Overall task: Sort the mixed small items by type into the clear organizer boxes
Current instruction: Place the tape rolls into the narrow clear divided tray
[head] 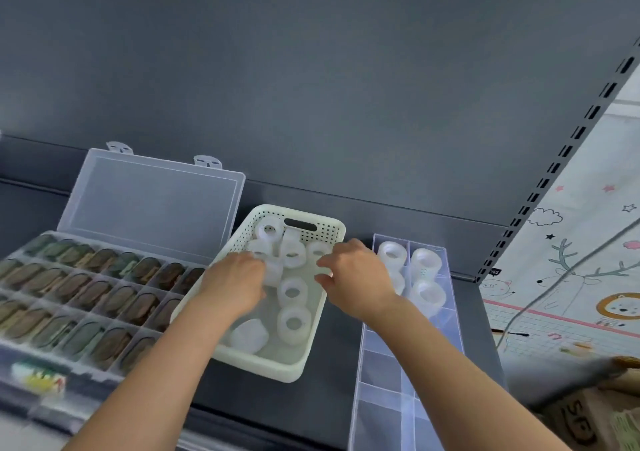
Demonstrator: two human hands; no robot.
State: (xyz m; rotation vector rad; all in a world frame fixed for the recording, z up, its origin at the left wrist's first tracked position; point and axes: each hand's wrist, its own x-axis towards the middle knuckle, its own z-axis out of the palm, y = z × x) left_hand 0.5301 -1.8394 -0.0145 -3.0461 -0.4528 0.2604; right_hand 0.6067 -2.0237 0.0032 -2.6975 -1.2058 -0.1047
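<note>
A pale perforated basket [304, 353] sits mid-shelf and holds several white tape rolls [293, 291]. My left hand [235, 282] reaches into the basket's left side, its fingers curled round a roll [273, 272]. Over the basket's right rim, my right hand [356, 277] has fingers bent, and what they touch is not plain. To the right lies a clear divided organizer box [384, 374] with several white rolls [427, 293] in its far compartments. An open clear organizer box [86, 298] at left holds rows of brown and green items.
The open box's lid [152, 204] leans against the dark shelf back panel [311, 87]. A slotted upright [554, 173] runs along the right. Beyond it are a patterned floor mat [571, 277], a thin cable and a cardboard box [588, 416].
</note>
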